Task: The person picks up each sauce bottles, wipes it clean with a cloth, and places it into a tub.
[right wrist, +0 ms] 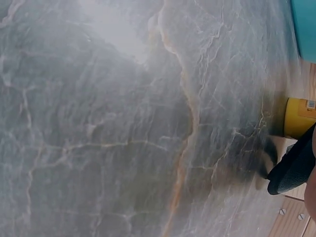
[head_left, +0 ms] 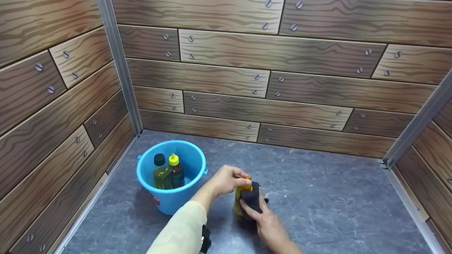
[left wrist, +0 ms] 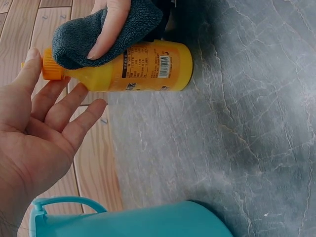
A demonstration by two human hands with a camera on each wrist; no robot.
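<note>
Open surface to the right and rear; left corner crowded

The grey marbled surface (head_left: 340, 208) lies bare right of the hands and back to the rear plank wall (head_left: 273, 87); the blue bucket (head_left: 158, 196) stands near the left wall (head_left: 39, 115), with two bottles (head_left: 168, 172) upright inside filling part of its mouth; the yellow bottle (head_left: 239, 200), wrapped by a dark cloth (head_left: 252, 198), stands just right of the bucket with a narrow gap between; the right wall (head_left: 442, 151) and metal corner posts (head_left: 118, 57) bound the sides.
</note>
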